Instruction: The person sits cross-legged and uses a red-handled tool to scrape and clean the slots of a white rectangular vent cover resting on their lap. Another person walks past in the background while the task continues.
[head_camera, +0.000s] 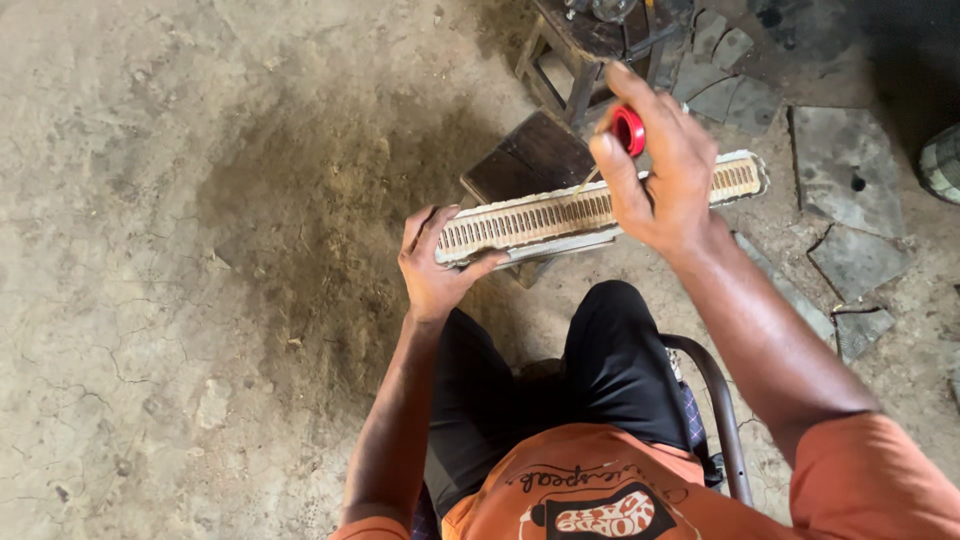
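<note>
Your left hand is wrapped around the near end of a long, narrow radiator core, fingers curled over its top edge, thumb beneath. The core lies level over your knees, above a dark wooden stool. It looks like grimy metal, with a ribbed row of fine slots between pale side rails. Your right hand pinches a red-handled tool, seemingly a screwdriver, its thin shaft angled into the slots. You appear mid-way through picking along them; moving on calls for a firm hold and light pressure. Beyond lie broken stone slabs.
</note>
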